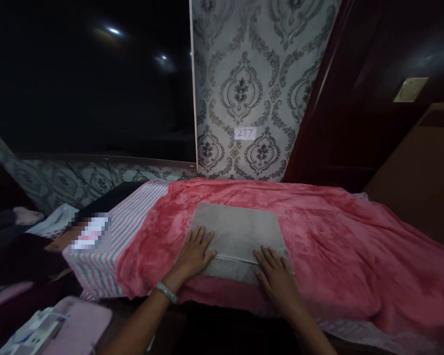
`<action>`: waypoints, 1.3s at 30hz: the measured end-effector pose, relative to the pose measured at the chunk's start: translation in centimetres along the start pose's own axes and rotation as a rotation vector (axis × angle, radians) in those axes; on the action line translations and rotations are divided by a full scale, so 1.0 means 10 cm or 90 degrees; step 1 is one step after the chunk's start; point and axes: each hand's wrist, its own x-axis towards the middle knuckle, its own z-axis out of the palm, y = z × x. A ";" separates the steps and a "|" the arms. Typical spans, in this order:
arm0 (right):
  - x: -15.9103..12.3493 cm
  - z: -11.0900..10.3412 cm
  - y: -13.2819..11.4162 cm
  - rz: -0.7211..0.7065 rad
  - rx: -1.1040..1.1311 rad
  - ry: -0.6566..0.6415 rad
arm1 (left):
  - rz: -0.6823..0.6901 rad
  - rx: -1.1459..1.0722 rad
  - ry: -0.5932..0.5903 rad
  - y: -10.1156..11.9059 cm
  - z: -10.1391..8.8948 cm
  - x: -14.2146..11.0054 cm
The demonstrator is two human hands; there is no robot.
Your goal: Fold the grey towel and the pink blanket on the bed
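A grey piece of fabric lies flat on a pink-red fleece blanket. Across its near part runs a straight horizontal line; whether that is a fold or a seam I cannot tell. My left hand, with a bracelet at its wrist, rests palm down on the fabric's left edge, fingers spread. On the near right part lies my right hand, also flat with its fingers stretched out. Neither hand grips anything.
Striped cloth shows under the blanket at left, with a blurred white item on it. Clothes and a pinkish cloth lie lower left. Behind are a large dark screen, patterned wallpaper and a brown panel at right.
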 end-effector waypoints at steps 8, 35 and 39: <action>0.83 -0.27 -0.71 -0.184 0.070 -0.101 | 0.017 0.093 0.158 0.11 0.10 -0.48; 1.84 0.29 -1.44 -0.347 -0.008 -0.166 | 0.010 0.052 0.260 0.29 0.17 -0.73; 1.48 0.37 -1.20 -0.405 0.058 -0.177 | 0.023 0.035 0.222 0.27 0.11 -0.78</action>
